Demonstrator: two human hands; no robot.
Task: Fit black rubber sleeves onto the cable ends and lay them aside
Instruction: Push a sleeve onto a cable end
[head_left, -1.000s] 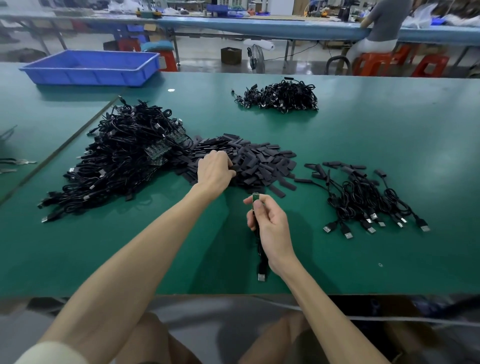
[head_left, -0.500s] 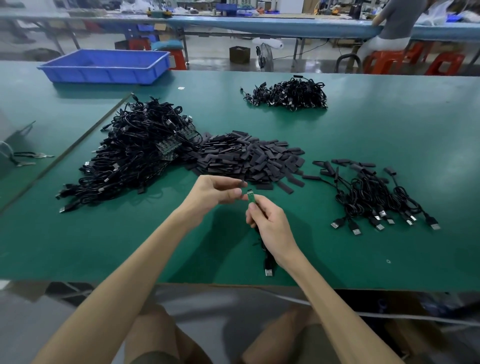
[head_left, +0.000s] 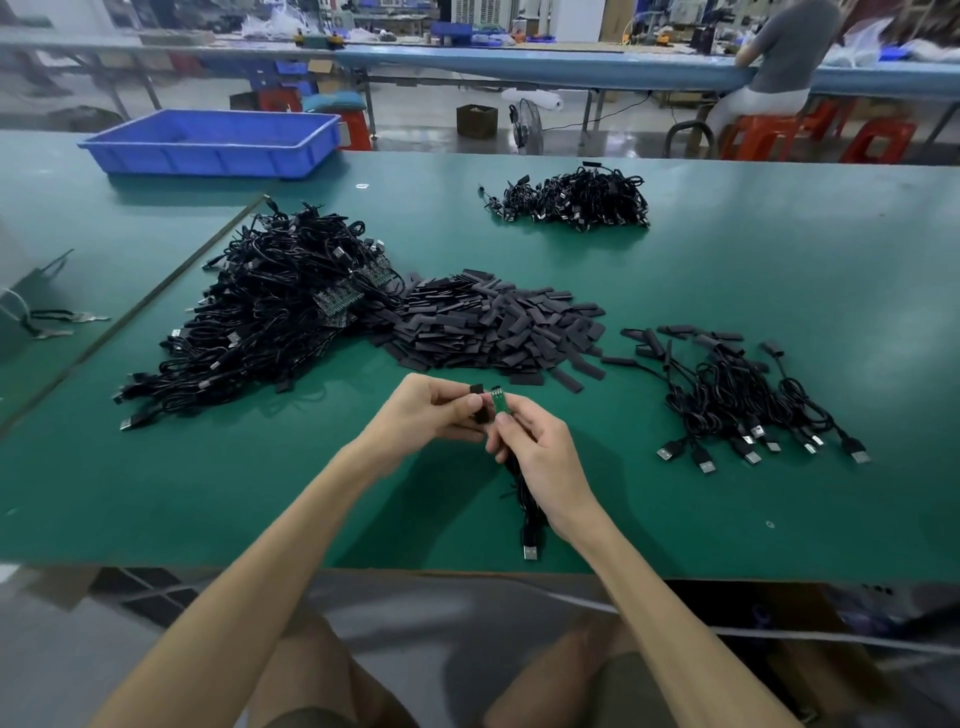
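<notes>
Desk: green-topped desk (head_left: 779, 291) in a workshop. A long bench (head_left: 519, 65) runs behind it, with a seated person (head_left: 784, 57) and red stools (head_left: 763, 135) at far right.
Left: left hand (head_left: 431, 415) is raised over the near part of the desk. Its grip pinches a black rubber sleeve (head_left: 479, 402) between thumb and fingertips, and the sleeve stands roughly upright.
Right: right hand (head_left: 535, 452) is just beside the left, its grip curled round the cable (head_left: 524, 499) near the top. A small green board end (head_left: 500, 401) sticks up out of the fingers.
Sleeve and board: side by side and very close; cannot tell whether they touch. The sleeve is not yet over the board.
Cable run: it drops from the right hand to the desk, and its silver plug (head_left: 530, 551) lies near the front edge.
Sleeves: loose sleeve heap (head_left: 493, 327) at mid-desk, beyond the hands.
Unfitted stock: large tangled cable heap (head_left: 270, 317) left of the sleeves and touching them. Green boards show among the wires.
Set aside: laid-aside bunch (head_left: 743, 400) to the right of the hands, sleeved ends pointing away, plugs toward the near edge.
Further back: far heap (head_left: 571, 200) of black cables, well apart from the rest.
Corner: blue tray (head_left: 208, 150) at the far left of the desk.
</notes>
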